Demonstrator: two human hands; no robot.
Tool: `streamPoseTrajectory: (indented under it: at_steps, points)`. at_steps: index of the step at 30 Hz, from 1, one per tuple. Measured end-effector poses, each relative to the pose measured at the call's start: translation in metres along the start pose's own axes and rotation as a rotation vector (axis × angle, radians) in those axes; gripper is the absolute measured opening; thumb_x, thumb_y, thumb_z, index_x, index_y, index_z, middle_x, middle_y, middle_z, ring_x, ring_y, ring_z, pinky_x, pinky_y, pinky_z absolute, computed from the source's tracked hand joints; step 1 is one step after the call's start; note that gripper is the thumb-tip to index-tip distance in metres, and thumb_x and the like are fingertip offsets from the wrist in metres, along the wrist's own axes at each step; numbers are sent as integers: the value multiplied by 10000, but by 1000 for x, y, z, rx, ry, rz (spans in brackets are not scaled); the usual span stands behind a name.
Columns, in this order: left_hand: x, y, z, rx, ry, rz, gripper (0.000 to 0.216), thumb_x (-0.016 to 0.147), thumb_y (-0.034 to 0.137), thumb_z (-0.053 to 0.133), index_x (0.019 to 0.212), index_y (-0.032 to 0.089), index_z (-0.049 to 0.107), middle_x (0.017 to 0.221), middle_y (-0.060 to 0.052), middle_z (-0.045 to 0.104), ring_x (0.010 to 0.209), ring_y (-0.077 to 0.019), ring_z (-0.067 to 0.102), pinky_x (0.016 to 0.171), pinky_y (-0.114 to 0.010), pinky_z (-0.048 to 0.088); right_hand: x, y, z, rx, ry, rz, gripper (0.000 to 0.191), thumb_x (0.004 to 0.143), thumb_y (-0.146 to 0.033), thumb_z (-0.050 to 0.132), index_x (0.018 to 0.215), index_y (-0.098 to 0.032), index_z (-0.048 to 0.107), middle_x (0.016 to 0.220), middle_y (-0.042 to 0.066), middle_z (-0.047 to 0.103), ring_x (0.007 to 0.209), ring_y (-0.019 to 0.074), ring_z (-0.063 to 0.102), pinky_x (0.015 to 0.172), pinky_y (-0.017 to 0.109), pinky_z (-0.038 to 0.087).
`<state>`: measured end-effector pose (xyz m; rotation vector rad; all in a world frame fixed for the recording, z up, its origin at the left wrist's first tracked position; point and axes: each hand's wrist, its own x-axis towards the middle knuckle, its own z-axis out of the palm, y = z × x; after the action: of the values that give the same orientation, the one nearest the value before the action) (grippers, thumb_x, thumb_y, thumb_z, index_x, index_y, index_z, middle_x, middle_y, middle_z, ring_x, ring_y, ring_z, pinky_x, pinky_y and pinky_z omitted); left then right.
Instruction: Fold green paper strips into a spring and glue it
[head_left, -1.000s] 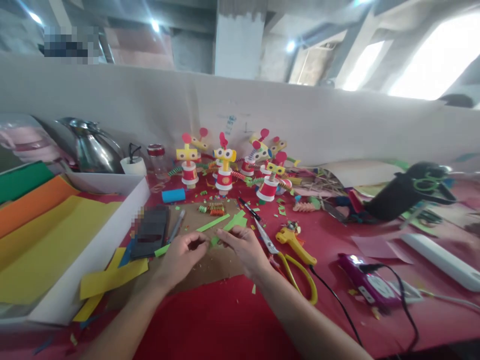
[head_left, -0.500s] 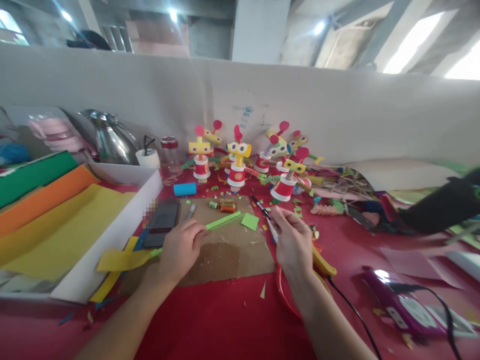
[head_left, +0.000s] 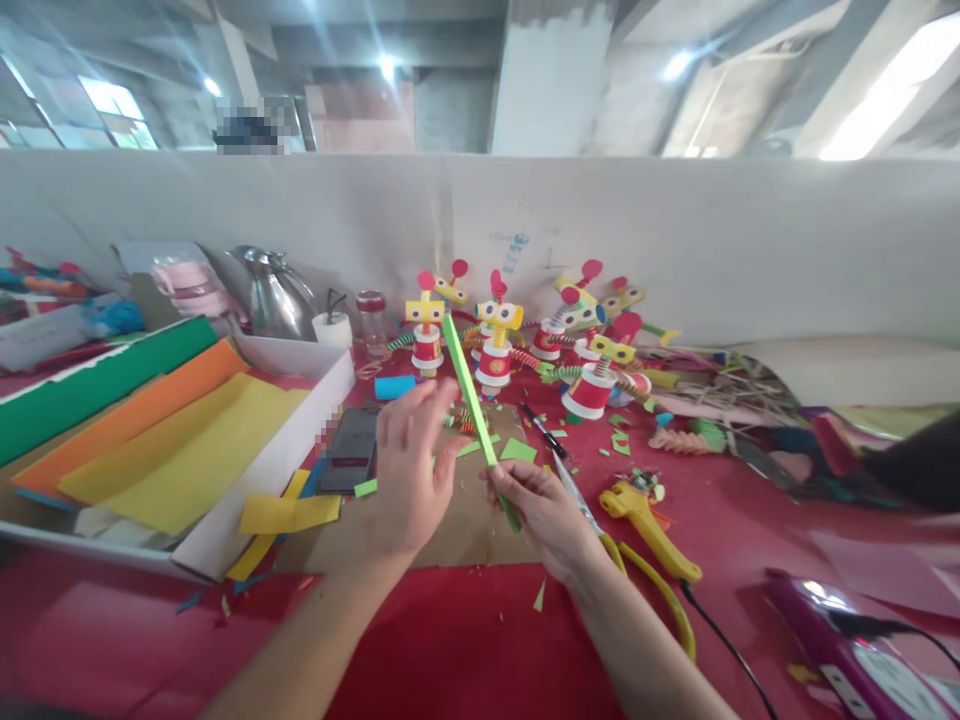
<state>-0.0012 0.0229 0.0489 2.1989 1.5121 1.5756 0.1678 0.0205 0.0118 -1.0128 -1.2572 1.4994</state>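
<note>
A long green paper strip [head_left: 470, 395] stands upright on a slant, pinched near its lower end by my right hand [head_left: 536, 505]. To its left, my left hand [head_left: 415, 460] is raised with the fingers apart and holds nothing. Below both hands lies a brown cardboard sheet [head_left: 352, 535]. On it rest a green paper square [head_left: 518, 450] and small striped folded-paper coils [head_left: 461, 420], partly hidden behind the strip. A black pen [head_left: 543, 427] and scissors with yellow handles [head_left: 574, 490] lie beyond and beside my right hand.
Several paper robot figures [head_left: 495, 360] stand at the back. A white box [head_left: 341, 385] of coloured paper sits left, near a phone [head_left: 349, 450] and yellow strips [head_left: 289, 514]. On the right are a yellow glue gun [head_left: 651, 530] and a purple power strip [head_left: 844, 640] with cables.
The green strip has come up off the cardboard into my right hand. The pen has left that hand and lies on the table. My left hand has lifted and opened.
</note>
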Motion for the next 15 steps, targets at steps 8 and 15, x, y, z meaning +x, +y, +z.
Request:
streamPoseTrajectory:
  at_steps: [8, 15]
  points:
    - [-14, -6, 40, -780, -138, -884, 180, 630, 336, 728, 603, 164, 679, 579, 11, 610, 621, -140, 533, 635, -262, 394, 4, 12, 9, -482, 133, -202, 281, 863, -389, 520, 691, -182, 604, 632, 7, 589, 610, 140, 515, 574, 237, 345]
    - [-10, -43, 38, -937, 78, -1037, 221, 515, 291, 784, 542, 164, 606, 526, 37, 519, 510, -92, 430, 527, -232, 308, -3, 11, 25, -779, 127, -214, 273, 884, -290, 442, 649, -197, 543, 596, -9, 549, 576, 135, 488, 562, 237, 304]
